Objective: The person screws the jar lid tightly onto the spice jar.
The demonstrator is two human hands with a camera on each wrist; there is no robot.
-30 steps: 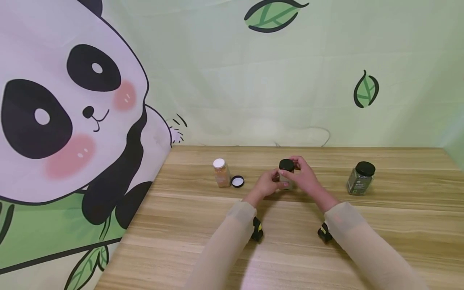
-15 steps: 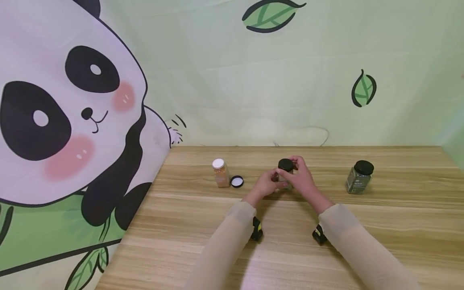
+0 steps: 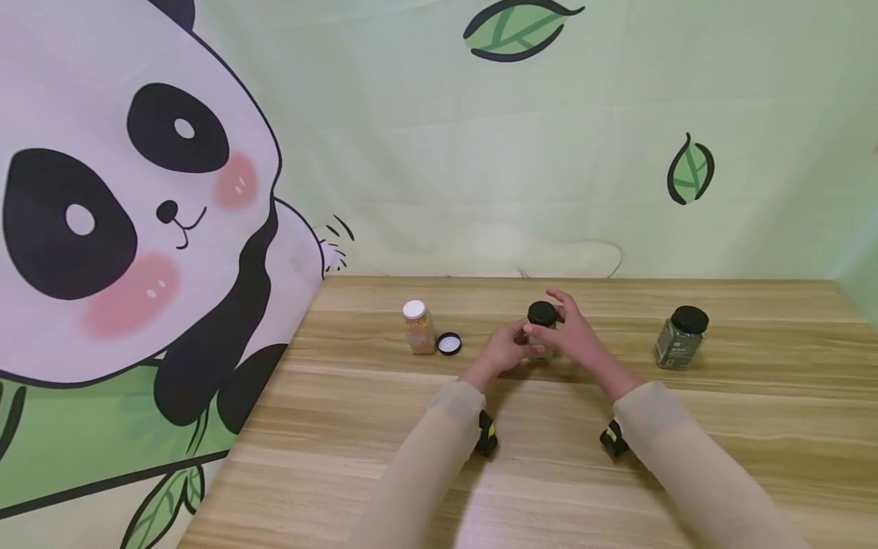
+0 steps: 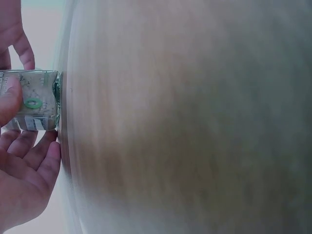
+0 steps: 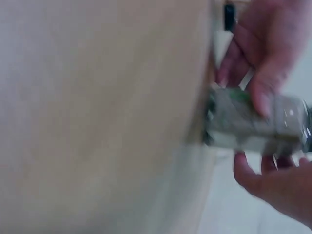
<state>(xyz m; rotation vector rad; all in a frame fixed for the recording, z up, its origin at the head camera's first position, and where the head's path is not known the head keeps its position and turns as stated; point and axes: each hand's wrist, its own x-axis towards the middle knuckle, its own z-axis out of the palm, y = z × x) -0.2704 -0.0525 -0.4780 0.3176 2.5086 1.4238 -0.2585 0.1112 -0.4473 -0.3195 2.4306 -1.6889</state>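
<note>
A clear square jar (image 5: 236, 119) with a black lid (image 3: 542, 312) stands upright at the middle of the table, between both hands. My left hand (image 3: 506, 349) grips the body of the jar, thumb across its front and fingers behind. From the right, my right hand (image 3: 578, 335) reaches round the top of the jar. Its thumb lies across the front just under the lid, while the index finger is raised beside the lid. In the left wrist view, the jar (image 4: 40, 95) shows a green round mark on its label, low down near the table.
Left of the hands stands a jar with orange contents and a white top (image 3: 419, 329). A loose black-rimmed lid (image 3: 449, 344) lies beside it. At the right is another black-lidded square jar (image 3: 680, 339). A panda-printed cloth (image 3: 439, 152) hangs behind the wooden table (image 3: 549, 488).
My right index finger has lifted and straightened away from the lid. My left hand and the jars stay where they were.
</note>
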